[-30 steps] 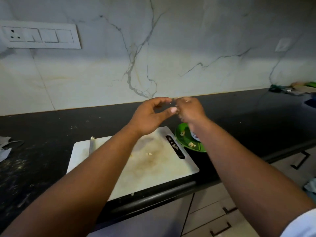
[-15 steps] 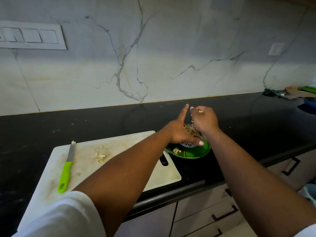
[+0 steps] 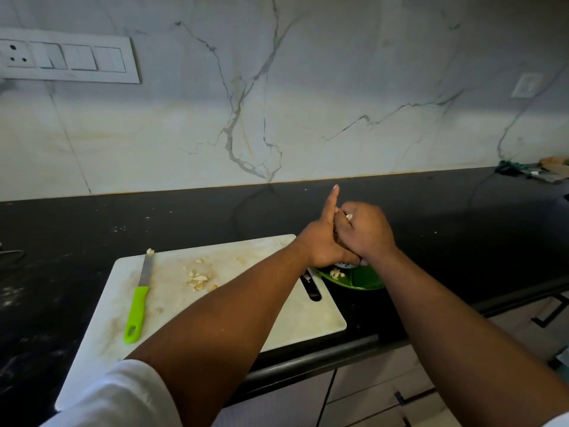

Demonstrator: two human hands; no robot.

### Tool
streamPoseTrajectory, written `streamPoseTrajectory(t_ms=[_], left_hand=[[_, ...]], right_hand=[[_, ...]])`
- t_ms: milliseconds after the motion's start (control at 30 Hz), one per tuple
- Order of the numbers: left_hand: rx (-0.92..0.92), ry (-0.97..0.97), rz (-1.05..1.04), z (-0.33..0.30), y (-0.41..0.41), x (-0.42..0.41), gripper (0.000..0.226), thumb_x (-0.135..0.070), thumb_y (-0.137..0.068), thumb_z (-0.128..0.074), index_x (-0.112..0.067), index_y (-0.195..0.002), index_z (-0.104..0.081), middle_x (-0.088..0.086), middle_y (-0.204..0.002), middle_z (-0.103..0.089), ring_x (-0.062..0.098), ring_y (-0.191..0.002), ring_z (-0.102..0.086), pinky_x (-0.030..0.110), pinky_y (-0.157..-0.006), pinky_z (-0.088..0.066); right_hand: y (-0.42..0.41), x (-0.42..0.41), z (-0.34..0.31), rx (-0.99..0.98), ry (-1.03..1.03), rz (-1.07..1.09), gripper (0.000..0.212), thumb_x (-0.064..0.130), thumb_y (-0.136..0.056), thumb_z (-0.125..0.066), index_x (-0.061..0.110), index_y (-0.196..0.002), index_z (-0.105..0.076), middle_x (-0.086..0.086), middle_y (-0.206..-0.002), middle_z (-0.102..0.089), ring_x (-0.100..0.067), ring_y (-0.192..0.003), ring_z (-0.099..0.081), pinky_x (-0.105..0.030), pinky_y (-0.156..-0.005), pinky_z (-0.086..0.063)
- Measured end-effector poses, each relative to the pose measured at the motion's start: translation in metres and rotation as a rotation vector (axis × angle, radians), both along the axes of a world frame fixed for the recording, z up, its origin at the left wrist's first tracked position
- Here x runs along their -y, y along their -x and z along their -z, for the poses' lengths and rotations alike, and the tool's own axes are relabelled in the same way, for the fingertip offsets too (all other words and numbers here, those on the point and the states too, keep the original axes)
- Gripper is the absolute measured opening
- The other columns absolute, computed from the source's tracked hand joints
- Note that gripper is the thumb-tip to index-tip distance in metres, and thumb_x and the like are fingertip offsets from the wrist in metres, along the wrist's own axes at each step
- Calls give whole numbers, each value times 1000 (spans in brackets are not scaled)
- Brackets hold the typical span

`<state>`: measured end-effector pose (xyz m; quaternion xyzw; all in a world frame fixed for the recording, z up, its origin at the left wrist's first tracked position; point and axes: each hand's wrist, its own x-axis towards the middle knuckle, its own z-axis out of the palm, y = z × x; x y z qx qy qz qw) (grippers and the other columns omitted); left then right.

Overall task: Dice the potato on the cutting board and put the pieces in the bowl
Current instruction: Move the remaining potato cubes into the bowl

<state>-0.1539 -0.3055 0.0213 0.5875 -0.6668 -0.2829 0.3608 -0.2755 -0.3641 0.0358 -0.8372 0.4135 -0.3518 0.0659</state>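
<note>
Both hands together above the green bowl point(image 3: 363, 280), at the right end of the white cutting board point(image 3: 234, 303). Left hand point(image 3: 323, 245) with thumb raised straight up, remaining fingers reaching under the right hand and mostly hidden, so cannot tell whether that grip is spread or closed. Right hand point(image 3: 366, 234) curled, knuckles up, a pale potato piece point(image 3: 349, 216) caught at the top of the fist beside the left thumb; grip pinching it, as far as can be made out. Hands touching each other, palm side to fingers.

Bowl just beside the board's right edge, resting on the dark tabletop point(image 3: 154, 223), with a few potato pieces point(image 3: 337, 274) visible inside near its left rim. Small heap of diced potato point(image 3: 198, 280) left on the board, near its middle. Knife point(image 3: 140, 300) with green handle lying flat on the board's left part, blade pointing away, a scrap of potato at its tip. Marbled wall behind, with a switch plate point(image 3: 67, 57) at upper left. White sleeve point(image 3: 117, 396) at the lower left.
</note>
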Motion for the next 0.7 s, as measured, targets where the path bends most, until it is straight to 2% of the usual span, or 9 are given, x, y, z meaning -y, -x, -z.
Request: streamPoseTrajectory(t_ms=[100,200,333,433,533,700], left_hand=[[-37,13,-15,7,-1,2,162,-28,-63,-101,-45,-154,32,8,-139,-65,15,-109,-69,29,-99,-52],[-46,28,-50,12,-1,3,164,-33,-59,-102,-51,-152,32,7,-141,-64,17,-113,-69,39,-103,-55],[-62,57,-69,16,-3,0,163,-35,-57,-103,-52,-154,27,4,-151,-57,19,-129,-62,41,-109,-51],[-78,84,-95,18,-4,-2,163,-36,-55,-103,-53,-154,25,4,-152,-55,21,-135,-57,43,-112,-49],[-103,99,-93,19,-6,-5,162,-35,-56,-103,-53,-155,24,5,-151,-55,23,-134,-58,41,-111,-49],[-136,122,-62,16,-5,-7,165,-40,-51,-104,-59,-151,26,10,-151,-56,24,-131,-61,45,-110,-51]], right_hand=[[-3,2,1,-5,-11,-52,32,29,-92,-52,20,-61,-52,1,-65,-51,-14,-57,-50,-28,-50,-31],[-2,3,4,62,-36,-122,25,21,-92,-56,19,-67,-58,3,-68,-55,-12,-62,-53,-31,-54,-40],[-2,1,5,174,-77,-226,14,12,-89,-62,24,-82,-66,9,-74,-65,-8,-70,-62,-28,-61,-50],[-4,0,6,245,-97,-238,14,11,-85,-69,24,-82,-68,9,-76,-67,-9,-72,-64,-28,-64,-53],[-7,0,8,241,-106,-237,12,14,-86,-70,22,-78,-67,8,-72,-65,-10,-68,-62,-30,-61,-52],[-3,-1,5,289,-134,-269,34,25,-100,-54,12,-70,-61,-4,-64,-59,-22,-61,-57,-35,-54,-45]])
